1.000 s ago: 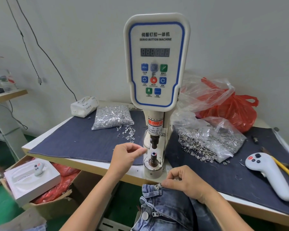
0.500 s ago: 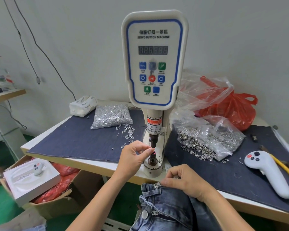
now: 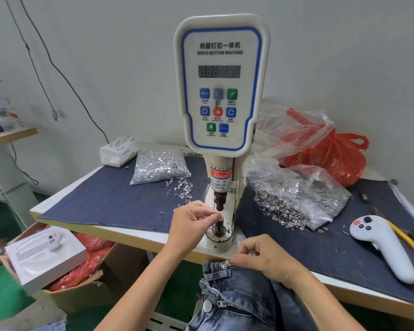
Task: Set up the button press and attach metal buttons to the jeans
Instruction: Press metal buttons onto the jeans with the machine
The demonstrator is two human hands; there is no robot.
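The white servo button machine [image 3: 221,87] stands at the table's front edge, its lower die [image 3: 219,229] under the dark upper punch [image 3: 219,199]. My left hand [image 3: 191,225] pinches a small metal tack at the top of the lower die. My right hand [image 3: 264,259] grips the waistband of the blue jeans [image 3: 239,299], which hang below the table edge. A silver button [image 3: 207,306] sits on the jeans beside the zipper.
A bag of silver tacks [image 3: 159,166] lies left of the machine, with loose tacks [image 3: 181,187] scattered near it. A bag of button caps [image 3: 296,197] and a red bag [image 3: 332,154] lie right. A white controller [image 3: 382,249] and yellow-handled tool [image 3: 404,240] sit far right.
My left hand moved from beside the die to its top with the pinched tack. My right hand stayed on the waistband.
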